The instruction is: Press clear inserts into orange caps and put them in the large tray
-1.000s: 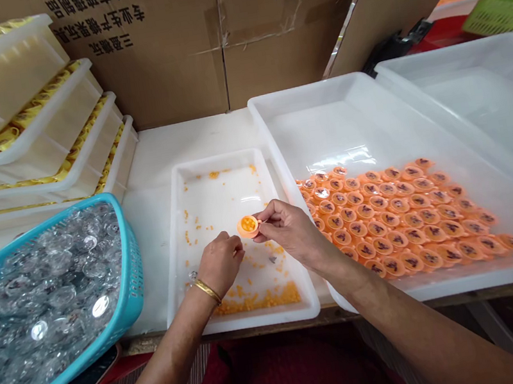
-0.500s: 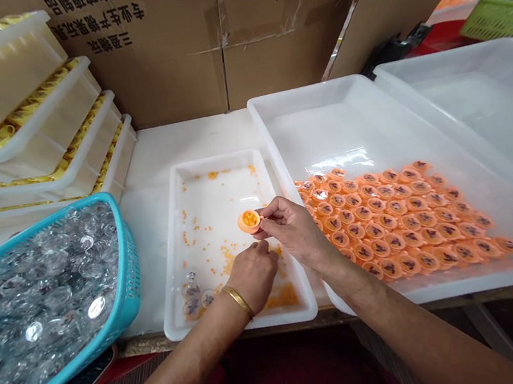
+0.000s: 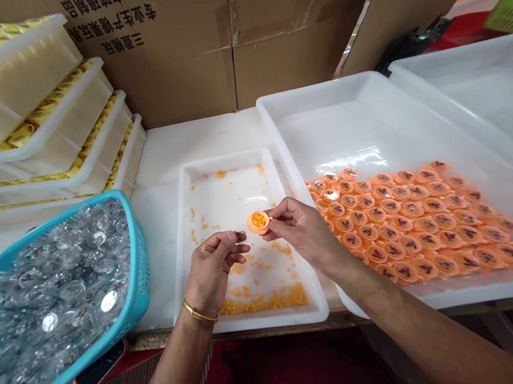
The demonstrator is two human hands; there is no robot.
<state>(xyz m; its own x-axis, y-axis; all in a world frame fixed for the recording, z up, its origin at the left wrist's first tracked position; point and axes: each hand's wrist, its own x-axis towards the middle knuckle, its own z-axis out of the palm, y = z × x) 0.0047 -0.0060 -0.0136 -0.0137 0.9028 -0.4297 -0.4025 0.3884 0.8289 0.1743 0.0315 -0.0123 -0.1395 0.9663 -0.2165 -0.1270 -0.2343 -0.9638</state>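
Note:
My right hand (image 3: 305, 228) pinches a small orange cup (image 3: 258, 223) by its stem, above the small white tray (image 3: 320, 292). Yellow-orange candy bits fill the cup's open face. Between my left thumb and fingers is a clear plastic lid (image 3: 241, 236) with a dark print, seen nearly edge-on just left of the cup and apart from it. My left hand (image 3: 213, 270) wears a gold bangle. Loose candy bits (image 3: 273, 298) lie in the small tray, thickest along its near edge. My left hand and wrist cover its lower-left corner.
A large white tray (image 3: 323, 118) on the right holds rows of orange cups with printed clear lids (image 3: 408, 226). A turquoise basket (image 3: 138, 262) of clear lids stands left. Stacked trays (image 3: 18, 71) with yellow pieces rise behind it. Cardboard (image 3: 189, 73) walls the back.
My left hand has come up and left from the candy bits and now pinches a clear lid beside the cup. My right hand keeps the cup at nearly the same spot over the tray.

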